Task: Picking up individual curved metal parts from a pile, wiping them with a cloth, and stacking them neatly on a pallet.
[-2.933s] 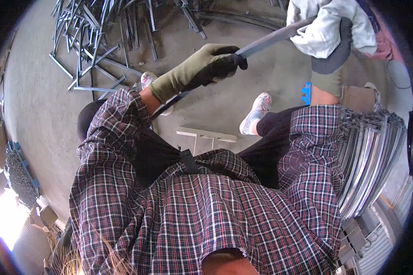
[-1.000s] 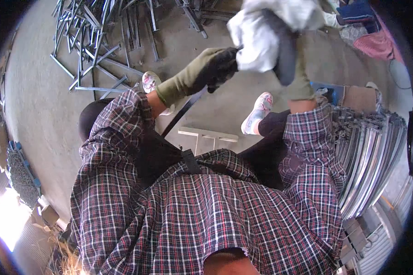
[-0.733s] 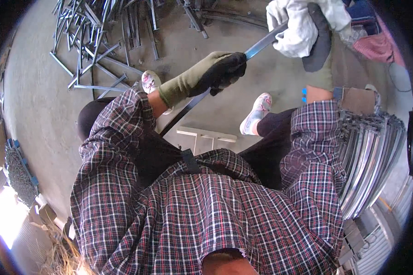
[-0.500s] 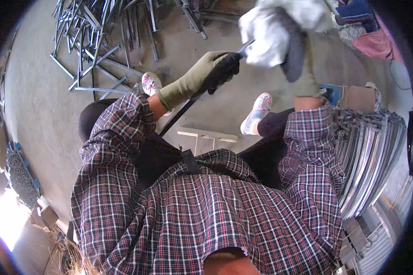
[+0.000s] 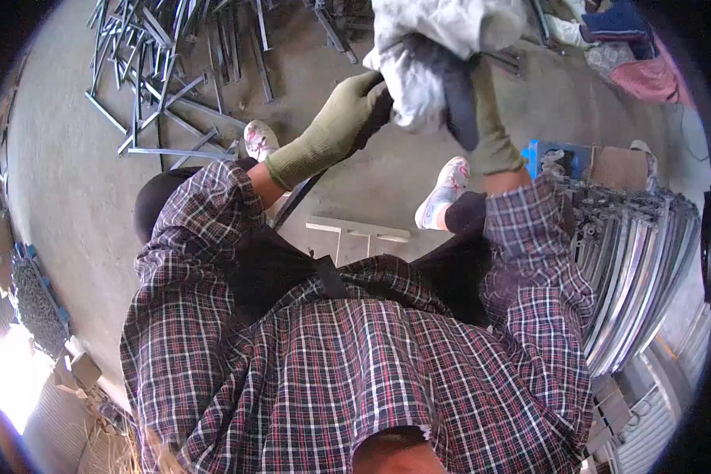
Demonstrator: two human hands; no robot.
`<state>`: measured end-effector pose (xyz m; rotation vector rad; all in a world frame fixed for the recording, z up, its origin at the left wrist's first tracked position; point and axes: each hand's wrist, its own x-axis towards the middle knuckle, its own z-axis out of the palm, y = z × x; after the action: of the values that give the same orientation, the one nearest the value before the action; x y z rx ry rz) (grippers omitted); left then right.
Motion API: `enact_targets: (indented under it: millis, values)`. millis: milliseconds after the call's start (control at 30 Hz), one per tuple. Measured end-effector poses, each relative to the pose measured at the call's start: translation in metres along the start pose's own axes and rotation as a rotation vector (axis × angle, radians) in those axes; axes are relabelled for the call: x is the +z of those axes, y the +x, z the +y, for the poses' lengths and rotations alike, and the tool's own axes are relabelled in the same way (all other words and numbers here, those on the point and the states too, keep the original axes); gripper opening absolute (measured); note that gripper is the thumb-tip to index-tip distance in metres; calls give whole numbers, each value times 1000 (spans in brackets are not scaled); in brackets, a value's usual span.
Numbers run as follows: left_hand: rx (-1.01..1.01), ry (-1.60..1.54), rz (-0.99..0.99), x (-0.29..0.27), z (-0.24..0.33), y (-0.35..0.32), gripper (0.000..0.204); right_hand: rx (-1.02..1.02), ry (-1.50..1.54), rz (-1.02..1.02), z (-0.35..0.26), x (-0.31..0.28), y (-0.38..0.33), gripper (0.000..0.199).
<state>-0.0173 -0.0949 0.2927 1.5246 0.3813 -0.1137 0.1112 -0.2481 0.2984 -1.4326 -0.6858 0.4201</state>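
I wear green knit gloves with dark palms on both hands. My left hand [image 5: 346, 118] is closed round a dark metal bar [image 5: 299, 202], whose lower part slants down toward my lap. A bunched white cloth [image 5: 415, 85] is in my right hand [image 5: 468, 103], its dark-palmed fingers pressed on the folds. The cloth meets the left glove's fingertips and hides whatever part of the bar lies there. Part of the cloth hangs loosely above the right hand.
Dark metal frames and bars [image 5: 166, 87] lie heaped at the far left. Curved metal strips [image 5: 628, 268] are stacked at the right beside a blue crate [image 5: 557, 154]. A small wooden stool [image 5: 358, 229] stands between my legs. Folded fabrics [image 5: 648, 79] lie at the far right.
My right hand and the cloth have moved left, up against my left hand. The left hand has shifted slightly left and away, and the bar's end that showed beyond it is now covered.
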Motion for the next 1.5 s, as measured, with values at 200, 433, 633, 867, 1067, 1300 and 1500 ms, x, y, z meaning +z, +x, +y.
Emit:
enact_targets:
  millis: [200,433,633,867,1067,1300,1500]
  values:
    - [208,304,43,21,10,-11,19,-11,68,-56,-24,-92,72,36]
    - [506,647,252,7,-13,-10,25,-5,34,20,-5,-14,11,36]
    - [462,672,184,10,5,-10,27,-20,-23,-34,-13,-53,41,37]
    - [398,757,138,7,-11,-11,28,-30,14,66,-5,-40,36,37]
    - [454,732,190,6,1,-8,26,-36,-92,7,-6,-19,25,38]
    - [328,522,98,6,5,-4,23,-67,-78,133,-22,-74,56,38]
    - [104,366,177,-11,18,-9,17,-138,-262,172,-8,-42,34,39]
